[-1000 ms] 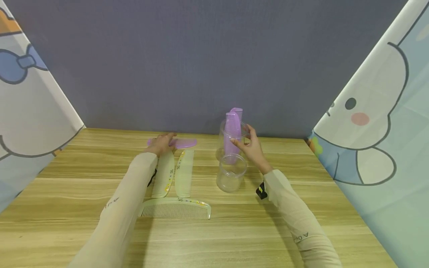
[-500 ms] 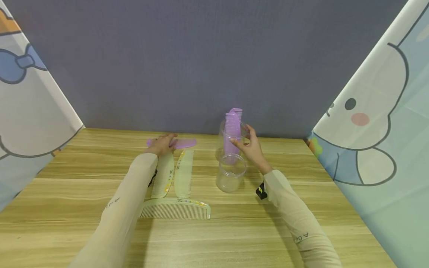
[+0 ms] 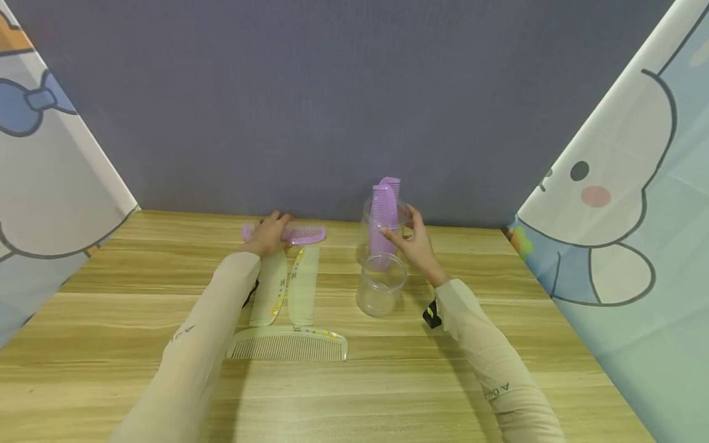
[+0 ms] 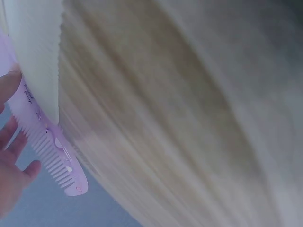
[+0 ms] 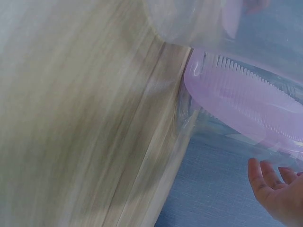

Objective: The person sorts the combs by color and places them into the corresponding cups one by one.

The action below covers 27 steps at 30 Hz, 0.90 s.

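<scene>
1. The wooden table [image 3: 498, 271] is the biggest thing. A grey wall runs along its far edge, and cartoon curtains close in the left and right sides. The front part of the table has lots of bare room.
2. The big pale green comb [image 3: 288, 344] lies flat and sideways near the front, with its teeth pointing toward the person.
3. Two more pale green combs [image 3: 288, 286] lie side by side just behind it. Their long sides run from near to far.
4. The far clear cup [image 3: 384, 231] stands upright by the back edge. Two purple combs [image 3: 384, 215] stand up tall inside it, poking out past the rim.
5. The near clear cup [image 3: 380, 284] stands right in front of that one and hides its bottom.
6. The purple comb [image 3: 301, 234] lies sideways at the back edge, just past the two green combs. Its long side runs left to right. Part of it is hidden under the hand.
7. The left hand [image 3: 268, 234] has its fingers curled over the top of this comb and grips it. In the left wrist view the comb [image 4: 47, 142] is clear, but the table is blurry.
8. The right hand [image 3: 412, 243] holds the far cup with its fingers wrapped round the side. The right wrist view is blurry too.
</scene>
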### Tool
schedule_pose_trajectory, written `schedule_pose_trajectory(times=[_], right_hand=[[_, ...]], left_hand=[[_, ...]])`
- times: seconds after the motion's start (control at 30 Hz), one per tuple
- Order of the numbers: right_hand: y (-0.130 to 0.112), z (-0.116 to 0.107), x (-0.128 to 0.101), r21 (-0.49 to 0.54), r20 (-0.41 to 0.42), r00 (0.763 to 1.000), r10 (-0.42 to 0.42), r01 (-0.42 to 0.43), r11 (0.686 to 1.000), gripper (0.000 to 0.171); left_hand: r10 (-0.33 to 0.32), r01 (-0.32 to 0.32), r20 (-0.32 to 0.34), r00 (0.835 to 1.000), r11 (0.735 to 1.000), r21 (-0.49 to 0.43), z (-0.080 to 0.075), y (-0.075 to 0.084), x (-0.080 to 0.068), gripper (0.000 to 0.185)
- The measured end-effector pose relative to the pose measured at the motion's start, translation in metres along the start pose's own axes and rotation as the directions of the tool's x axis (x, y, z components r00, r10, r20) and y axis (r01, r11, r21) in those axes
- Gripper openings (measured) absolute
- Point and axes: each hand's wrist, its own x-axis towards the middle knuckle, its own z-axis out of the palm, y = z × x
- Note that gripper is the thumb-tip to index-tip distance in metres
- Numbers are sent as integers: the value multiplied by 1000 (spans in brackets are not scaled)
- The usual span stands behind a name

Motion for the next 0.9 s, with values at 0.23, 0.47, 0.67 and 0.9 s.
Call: schedule_pose_trajectory(times=[0.23, 0.47, 0.67, 0.9], right_hand=[[0, -1, 0, 3, 6, 1000, 5, -5, 1000, 77], [-2, -1, -1, 1, 5, 1000, 13, -13, 1000, 77], [-2, -2, -2, 3, 8, 1000, 19, -19, 1000, 77], [-2, -2, -2, 7, 7, 1000, 13, -13, 1000, 78]], left_hand=[[22, -20, -69, 997, 999, 40, 1, 1, 3, 63], [33, -30, -72, 997, 998, 48, 0, 3, 1, 55], [41, -38, -49, 998, 998, 53, -4, 4, -1, 51], [54, -50, -54, 997, 996, 79, -6, 3, 0, 45]])
